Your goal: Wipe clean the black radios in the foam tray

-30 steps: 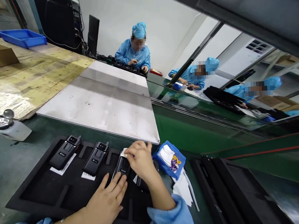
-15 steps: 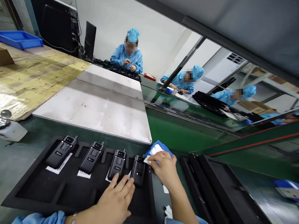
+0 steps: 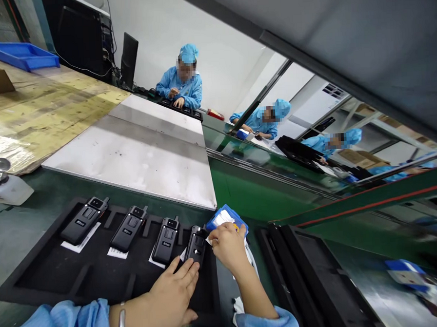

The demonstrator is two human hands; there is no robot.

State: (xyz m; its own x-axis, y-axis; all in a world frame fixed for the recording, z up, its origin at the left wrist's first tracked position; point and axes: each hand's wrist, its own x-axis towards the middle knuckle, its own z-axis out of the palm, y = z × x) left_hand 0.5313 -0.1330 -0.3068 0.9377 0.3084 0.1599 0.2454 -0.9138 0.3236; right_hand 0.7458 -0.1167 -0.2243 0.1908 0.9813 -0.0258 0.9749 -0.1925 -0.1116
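A black foam tray (image 3: 103,281) carries a row of several black handheld radios, each with a stubby antenna and a camera bump. White slips of paper (image 3: 117,252) stick out beneath some of them. With fingers stretched out, my left hand (image 3: 170,293) touches the lower end of the rightmost radio (image 3: 195,245). Beside that radio's upper right edge, my right hand (image 3: 228,248) pinches a small white wipe (image 3: 209,240), mostly hidden by the fingers. Just behind my right hand sits a blue box (image 3: 239,221) with white paper in it.
More black foam trays (image 3: 319,275) are stacked at the right. A white pump bottle (image 3: 11,190) stands at the left, and a pale board (image 3: 141,162) lies beyond the tray. Co-workers in blue sit farther back. Crumpled white paper (image 3: 238,307) lies by my right forearm.
My right hand has shifted slightly down along the rightmost radio's edge. My left fingers now rest on that radio's lower end. The whole view has slid a little to the left.
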